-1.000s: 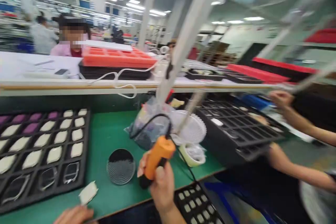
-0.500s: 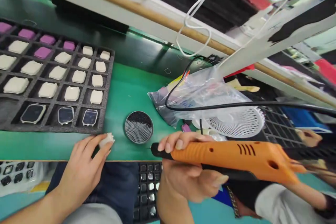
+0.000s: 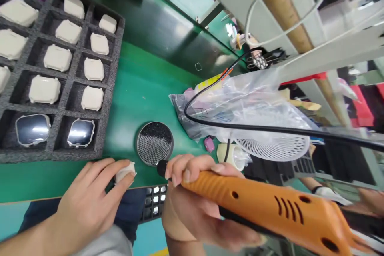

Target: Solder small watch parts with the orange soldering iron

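Observation:
My right hand (image 3: 195, 204) grips an orange electric screwdriver (image 3: 270, 212) held almost level, its black tip (image 3: 161, 167) pointing left just below a round black mesh dish (image 3: 155, 143). My left hand (image 3: 90, 204) pinches a small white watch case (image 3: 125, 172) at the front edge of the green mat (image 3: 141, 92). The screwdriver's tip is a short way right of the case, not touching it. A black foam tray (image 3: 106, 100) to the left holds several white cases, a purple one and two watches with dark screens.
A crumpled clear plastic bag (image 3: 240, 108), a white fan grille (image 3: 273, 146) and a roll of tape (image 3: 231, 155) lie to the right, with a black cable (image 3: 270, 129) across them. A small tray of tiny parts (image 3: 154, 202) sits below the bench edge. Another person's hand (image 3: 325, 192) shows at right.
The view has dropped and closed in on the bench. My left hand has kept the white case at the mat's edge, and the screwdriver's tip has come left toward it.

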`<state>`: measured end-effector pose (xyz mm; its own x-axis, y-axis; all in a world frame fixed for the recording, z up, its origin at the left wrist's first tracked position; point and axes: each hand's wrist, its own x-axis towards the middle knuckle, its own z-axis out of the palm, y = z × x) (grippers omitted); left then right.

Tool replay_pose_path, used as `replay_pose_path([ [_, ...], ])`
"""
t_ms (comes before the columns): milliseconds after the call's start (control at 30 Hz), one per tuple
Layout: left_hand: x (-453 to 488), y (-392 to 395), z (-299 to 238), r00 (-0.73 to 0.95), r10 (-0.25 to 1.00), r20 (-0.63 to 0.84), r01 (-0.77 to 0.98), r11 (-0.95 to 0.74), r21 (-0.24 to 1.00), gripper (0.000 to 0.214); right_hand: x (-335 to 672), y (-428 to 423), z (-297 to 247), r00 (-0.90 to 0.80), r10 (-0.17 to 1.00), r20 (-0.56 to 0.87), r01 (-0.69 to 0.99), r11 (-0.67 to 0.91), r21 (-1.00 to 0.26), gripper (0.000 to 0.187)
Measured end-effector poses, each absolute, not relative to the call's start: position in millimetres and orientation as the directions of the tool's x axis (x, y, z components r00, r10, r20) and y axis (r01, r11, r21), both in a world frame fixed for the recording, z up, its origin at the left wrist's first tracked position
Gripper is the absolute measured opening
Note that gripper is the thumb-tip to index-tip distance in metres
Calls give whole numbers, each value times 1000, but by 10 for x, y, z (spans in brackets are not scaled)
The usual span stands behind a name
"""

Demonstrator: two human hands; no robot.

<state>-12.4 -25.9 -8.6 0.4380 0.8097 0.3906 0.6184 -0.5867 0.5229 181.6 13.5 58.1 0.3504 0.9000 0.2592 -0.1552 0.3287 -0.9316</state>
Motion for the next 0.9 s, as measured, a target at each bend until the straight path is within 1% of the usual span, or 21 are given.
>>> replay_pose_path([
  [100, -126, -259, -77, 443, 804, 396, 599, -594, 537, 41, 1810, 160, 567, 344, 901, 262, -152, 329, -932, 66],
  [200, -128, -257, -74, 445, 802, 398, 589, -597, 545, 40, 1806, 182, 562, 351, 896, 270, -156, 341, -927, 67],
  [367, -125, -250, -89, 444, 809, 385, 580, -587, 564, 40, 1844, 129, 606, 305, 927, 220, -90, 258, -962, 47],
  [567, -126, -274, -95, 454, 812, 367, 581, -583, 569, 44, 1842, 109, 660, 312, 923, 223, -58, 253, -966, 46],
  [667, -101, -269, -72, 486, 800, 351, 567, -595, 570, 40, 1837, 138, 657, 363, 867, 342, -23, 375, -927, 33],
  [733, -75, -257, -55, 491, 801, 343, 580, -594, 557, 36, 1835, 145, 646, 304, 840, 449, -24, 478, -878, 24],
  [767, -63, -251, -49, 486, 806, 339, 591, -589, 551, 34, 1831, 143, 641, 254, 841, 478, -31, 501, -865, 22],
  [833, -45, -243, -43, 471, 816, 334, 609, -575, 547, 31, 1811, 124, 630, 189, 867, 461, -28, 474, -880, 28],
  [900, -41, -245, -45, 461, 823, 333, 613, -566, 551, 29, 1785, 93, 613, 213, 881, 422, -25, 437, -899, 36],
])
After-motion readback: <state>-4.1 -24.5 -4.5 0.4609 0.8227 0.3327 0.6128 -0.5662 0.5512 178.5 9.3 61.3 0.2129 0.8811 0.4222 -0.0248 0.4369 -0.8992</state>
